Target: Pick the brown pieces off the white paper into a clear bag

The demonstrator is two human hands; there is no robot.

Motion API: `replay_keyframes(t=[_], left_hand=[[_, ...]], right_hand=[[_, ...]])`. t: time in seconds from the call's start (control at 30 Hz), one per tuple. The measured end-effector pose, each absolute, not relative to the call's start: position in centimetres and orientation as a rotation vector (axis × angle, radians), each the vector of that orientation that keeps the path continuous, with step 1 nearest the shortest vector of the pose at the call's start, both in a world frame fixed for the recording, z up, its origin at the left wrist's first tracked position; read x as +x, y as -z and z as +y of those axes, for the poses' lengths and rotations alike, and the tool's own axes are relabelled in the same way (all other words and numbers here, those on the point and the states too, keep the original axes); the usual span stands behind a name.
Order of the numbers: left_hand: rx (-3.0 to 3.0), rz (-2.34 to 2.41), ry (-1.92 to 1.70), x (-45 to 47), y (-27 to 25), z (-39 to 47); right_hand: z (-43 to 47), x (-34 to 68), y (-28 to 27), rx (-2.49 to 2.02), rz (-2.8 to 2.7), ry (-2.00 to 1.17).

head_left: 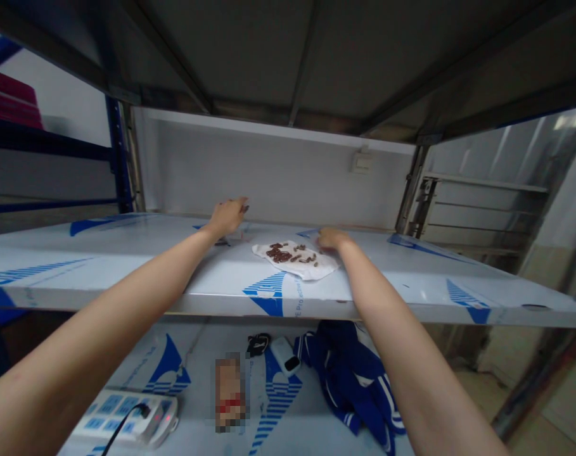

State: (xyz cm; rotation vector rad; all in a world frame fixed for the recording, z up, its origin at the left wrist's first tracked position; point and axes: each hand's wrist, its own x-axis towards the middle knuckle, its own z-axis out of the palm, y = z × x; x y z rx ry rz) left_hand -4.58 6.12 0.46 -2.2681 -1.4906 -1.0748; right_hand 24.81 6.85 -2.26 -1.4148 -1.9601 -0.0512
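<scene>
Both my arms reach onto a steel shelf [126,266] covered in white and blue film. My left hand [228,215] hovers near the back of the shelf with its fingers curled down over a small dark item that I cannot make out. My right hand [330,239] rests on the far right edge of a white cloth [311,269]. Several small dark brown pieces [288,253] lie scattered on that cloth.
On the lower shelf lie a white power strip [130,418] with a black plug, a dark blue garment [349,373], a small white device [286,354] and a black object [258,344]. Blue racking [119,152] stands at left, a metal rack [478,202] at right.
</scene>
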Motion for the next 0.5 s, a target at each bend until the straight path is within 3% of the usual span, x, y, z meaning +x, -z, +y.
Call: replay_keyframes(t=[0.17, 0.27, 0.4, 0.5], left_hand=[[-2.25, -1.602, 0.313, -5.3, -0.2, 5.3], [-2.312, -1.673, 0.064, -5.2, -0.3, 5.2], [-2.226, -1.607, 0.209, -5.2, -0.7, 5.5], [-2.307, -1.463, 0.487, -4.5, -0.9, 5.6]], right_hand=[[6.1, 24.7, 1.9, -1.781, -2.09, 0.242], [4.1, 23.3, 0.8, -2.049, -1.959, 0.265], [1.6, 21.5, -0.6, -2.038, -1.839, 0.356], [1.2, 20.4, -1.1, -1.66, -1.868, 0.258]])
